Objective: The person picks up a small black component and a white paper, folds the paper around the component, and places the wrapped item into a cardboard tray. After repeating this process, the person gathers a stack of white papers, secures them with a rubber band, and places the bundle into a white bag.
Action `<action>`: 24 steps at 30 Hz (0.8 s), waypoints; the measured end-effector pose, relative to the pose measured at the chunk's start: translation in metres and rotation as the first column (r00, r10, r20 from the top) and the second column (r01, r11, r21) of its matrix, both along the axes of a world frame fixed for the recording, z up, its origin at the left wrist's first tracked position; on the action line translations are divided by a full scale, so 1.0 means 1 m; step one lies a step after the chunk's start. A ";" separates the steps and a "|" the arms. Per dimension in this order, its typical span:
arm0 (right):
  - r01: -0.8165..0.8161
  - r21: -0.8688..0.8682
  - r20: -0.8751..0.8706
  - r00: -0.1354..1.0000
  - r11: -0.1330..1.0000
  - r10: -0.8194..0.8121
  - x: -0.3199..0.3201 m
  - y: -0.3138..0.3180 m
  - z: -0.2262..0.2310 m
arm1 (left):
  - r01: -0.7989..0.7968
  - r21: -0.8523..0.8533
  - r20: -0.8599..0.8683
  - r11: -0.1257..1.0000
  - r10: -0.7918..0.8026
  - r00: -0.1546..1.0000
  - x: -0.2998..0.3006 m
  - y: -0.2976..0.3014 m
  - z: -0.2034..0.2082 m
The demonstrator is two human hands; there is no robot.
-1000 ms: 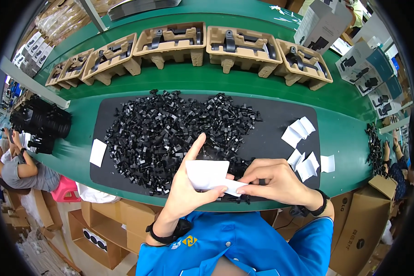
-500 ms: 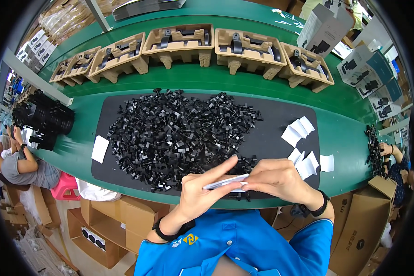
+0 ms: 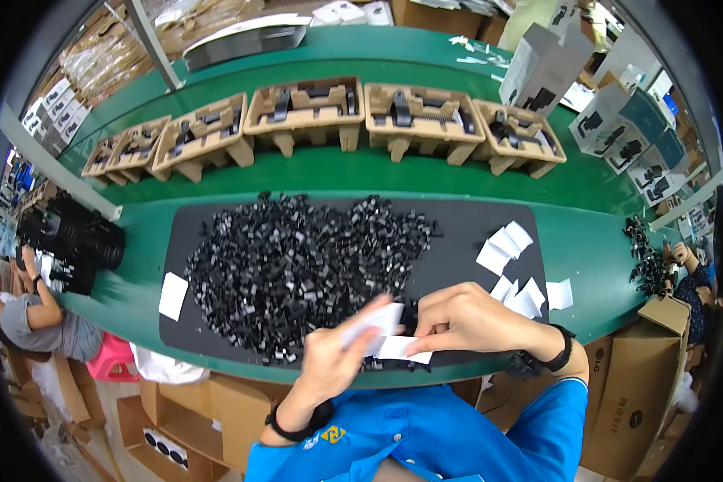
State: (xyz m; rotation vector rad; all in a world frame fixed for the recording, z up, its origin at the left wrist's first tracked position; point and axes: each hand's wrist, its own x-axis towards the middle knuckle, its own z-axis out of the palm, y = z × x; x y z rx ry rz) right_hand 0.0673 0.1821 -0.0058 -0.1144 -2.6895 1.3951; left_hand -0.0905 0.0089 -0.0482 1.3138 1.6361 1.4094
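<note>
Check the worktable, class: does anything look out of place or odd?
Slightly: one white paper lies on the green table, just past the dark mat, while the papers nearby lie on it. Nothing looks clearly damaged.

Wearer's hands [image 3: 329, 363] [image 3: 472, 320], two — trays [image 3: 304, 125], six

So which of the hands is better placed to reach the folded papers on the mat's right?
Probably the right hand: it is nearer those folded papers, though it pinches some white paper. The left hand is farther away.
</note>
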 end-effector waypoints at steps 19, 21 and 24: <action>0.591 0.780 -0.310 0.649 0.204 -0.695 -0.302 0.190 -0.015 | -0.743 0.083 0.469 0.664 0.632 0.617 -0.113 -0.096 -0.027; 0.582 0.784 -0.290 0.651 0.217 -0.701 -0.307 0.191 -0.018 | -0.769 0.063 0.472 0.636 0.660 0.584 -0.119 -0.104 -0.032; 0.528 0.818 -0.236 0.669 0.228 -0.705 -0.315 0.188 -0.013 | -0.778 0.049 0.491 0.626 0.663 0.565 -0.126 -0.112 -0.039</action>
